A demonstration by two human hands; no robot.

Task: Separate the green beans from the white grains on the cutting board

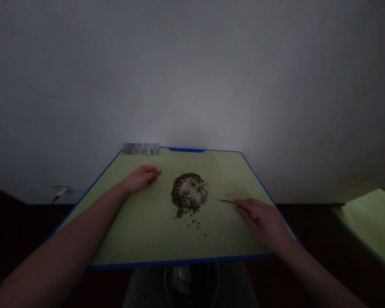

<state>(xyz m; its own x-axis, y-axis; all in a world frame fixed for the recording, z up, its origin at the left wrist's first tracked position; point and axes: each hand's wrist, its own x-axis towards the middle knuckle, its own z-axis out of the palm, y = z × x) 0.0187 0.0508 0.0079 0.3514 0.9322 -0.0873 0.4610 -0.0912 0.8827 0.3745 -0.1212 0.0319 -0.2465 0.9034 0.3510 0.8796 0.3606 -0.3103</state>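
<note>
Nearest to us, below the board's near edge, a metal bowl [191,285] sits dimly against grey trousers [237,286]; something pale lies inside it, too dark to make out. Our bare forearms [60,244] reach in from both lower corners onto a pale green board [226,171] edged in blue.

Our right hand [263,224] lies on the board's right side, its fingers [244,207] drawn together and pinching a thin pick [226,200], whose pointed end sticks out left towards the beans. We cannot tell exactly what the pick is made of. Our left hand [140,179] rests on the board's left side, its fingers [154,172] loosely curled and holding nothing.

Between the hands, near the board's middle and touching neither, lies a heap of small green beans [179,201] around a white mound [189,191]. A few stray beans [195,224] dot the board nearer us.

Beyond, a second green board [372,218] shows at the right on a dark tabletop [308,208]. A cable [60,193] hangs on the white wall [192,72] at the left.
</note>
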